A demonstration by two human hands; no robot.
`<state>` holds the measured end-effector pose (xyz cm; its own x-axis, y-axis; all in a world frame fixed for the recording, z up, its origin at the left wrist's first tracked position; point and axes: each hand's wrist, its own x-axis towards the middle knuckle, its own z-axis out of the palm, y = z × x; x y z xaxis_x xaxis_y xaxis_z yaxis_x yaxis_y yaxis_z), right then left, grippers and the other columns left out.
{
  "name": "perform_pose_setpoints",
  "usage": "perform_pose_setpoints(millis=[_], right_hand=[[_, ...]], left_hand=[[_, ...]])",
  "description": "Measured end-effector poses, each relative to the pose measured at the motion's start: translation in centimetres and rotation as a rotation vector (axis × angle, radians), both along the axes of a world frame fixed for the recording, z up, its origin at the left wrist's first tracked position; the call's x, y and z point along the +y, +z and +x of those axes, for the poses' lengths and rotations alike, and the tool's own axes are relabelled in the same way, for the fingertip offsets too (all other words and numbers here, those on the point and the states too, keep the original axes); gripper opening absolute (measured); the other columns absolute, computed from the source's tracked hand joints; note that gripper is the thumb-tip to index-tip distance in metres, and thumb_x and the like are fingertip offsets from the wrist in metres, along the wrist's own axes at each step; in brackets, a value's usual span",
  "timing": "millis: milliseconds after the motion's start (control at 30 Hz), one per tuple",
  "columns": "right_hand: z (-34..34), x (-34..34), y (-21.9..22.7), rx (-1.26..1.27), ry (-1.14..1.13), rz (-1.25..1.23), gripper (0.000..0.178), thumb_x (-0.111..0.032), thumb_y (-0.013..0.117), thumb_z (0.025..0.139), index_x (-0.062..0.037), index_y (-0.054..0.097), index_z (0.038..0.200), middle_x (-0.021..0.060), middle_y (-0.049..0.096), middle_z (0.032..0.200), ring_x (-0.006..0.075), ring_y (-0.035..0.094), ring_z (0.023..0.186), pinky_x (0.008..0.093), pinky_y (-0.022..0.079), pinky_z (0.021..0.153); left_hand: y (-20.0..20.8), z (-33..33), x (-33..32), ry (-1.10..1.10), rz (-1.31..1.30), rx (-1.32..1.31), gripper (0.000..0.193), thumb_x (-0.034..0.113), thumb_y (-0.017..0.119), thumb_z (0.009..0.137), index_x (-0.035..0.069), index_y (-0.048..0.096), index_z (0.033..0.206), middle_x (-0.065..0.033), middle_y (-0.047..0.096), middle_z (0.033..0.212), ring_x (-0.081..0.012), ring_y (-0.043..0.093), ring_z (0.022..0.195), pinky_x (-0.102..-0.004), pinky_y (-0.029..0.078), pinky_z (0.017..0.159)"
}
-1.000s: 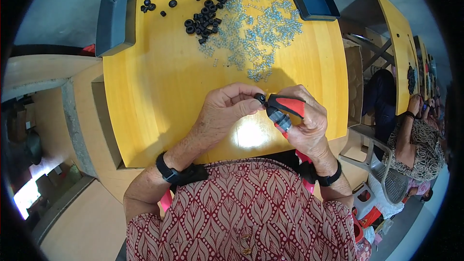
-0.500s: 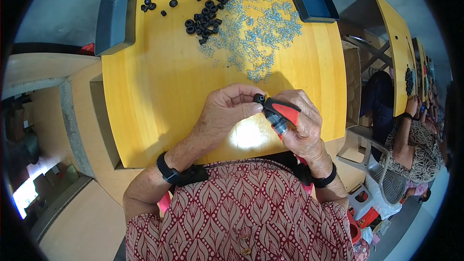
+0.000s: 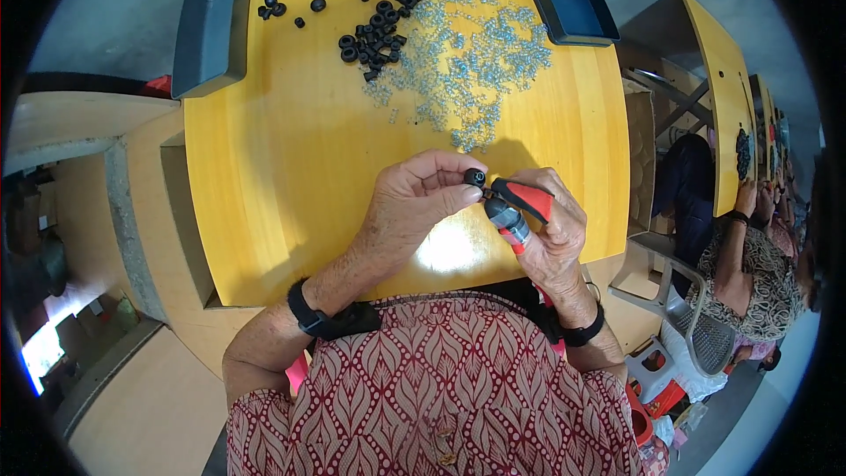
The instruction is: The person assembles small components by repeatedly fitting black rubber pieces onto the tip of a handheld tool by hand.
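Note:
Pinched between the thumb and fingers of my left hand is a small round black part, with a hole showing in its top. My right hand is wrapped round a red-and-black hand tool, whose exact kind I cannot make out. The tool's black end lies close beside the left fingertips; whether it touches the part is not clear. Farther up the yellow table lie a scattered pile of black parts and a spread of small clear pieces.
A dark tray stands at the table's far left, and another dark tray at the far right. Beyond the right edge are a metal chair, a white stool and another person seated at a second table.
The tool has shifted slightly right and tilted, leaving a wider gap to the black part. My left hand keeps its pinch in nearly the same place.

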<state>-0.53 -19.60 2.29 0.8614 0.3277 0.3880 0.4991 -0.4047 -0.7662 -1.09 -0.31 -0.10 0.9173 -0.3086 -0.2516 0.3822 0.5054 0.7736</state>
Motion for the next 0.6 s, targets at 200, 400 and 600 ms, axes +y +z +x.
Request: perform_pose_setpoints(millis=[200,400,600], right_hand=[[-0.09,-0.05,-0.03,-0.125,0.009,-0.137,0.029,-0.005,0.08,0.07,-0.0002,0.068,0.096,0.0118,0.066,0.089,0.0281,0.064,0.08,0.0359,0.052,0.07],[-0.11,-0.01,0.0,-0.137,0.015,-0.113,0.028,-0.004,0.079,0.069,0.0003,0.068,0.095,0.012,0.066,0.089,0.0288,0.064,0.081,0.0372,0.052,0.07],[-0.25,-0.24,-0.07,-0.196,0.01,-0.135,0.029,-0.005,0.079,0.067,0.0005,0.069,0.094,0.0127,0.066,0.09,0.0296,0.065,0.082,0.0387,0.052,0.07]], left_hand=[[0.11,-0.02,0.04,-0.007,0.046,0.002,0.027,0.001,0.07,0.087,0.002,0.064,0.114,-0.0026,0.067,0.103,-0.0097,0.061,0.096,-0.0242,0.05,0.088],[-0.02,-0.01,0.2,-0.028,0.007,0.01,0.026,0.001,0.07,0.087,0.002,0.064,0.112,-0.0021,0.067,0.104,-0.0095,0.061,0.096,-0.0252,0.049,0.09],[-0.01,-0.07,0.18,-0.06,0.014,0.006,0.026,0.002,0.07,0.086,0.003,0.065,0.111,-0.0024,0.067,0.105,-0.0101,0.061,0.096,-0.0258,0.049,0.09]])
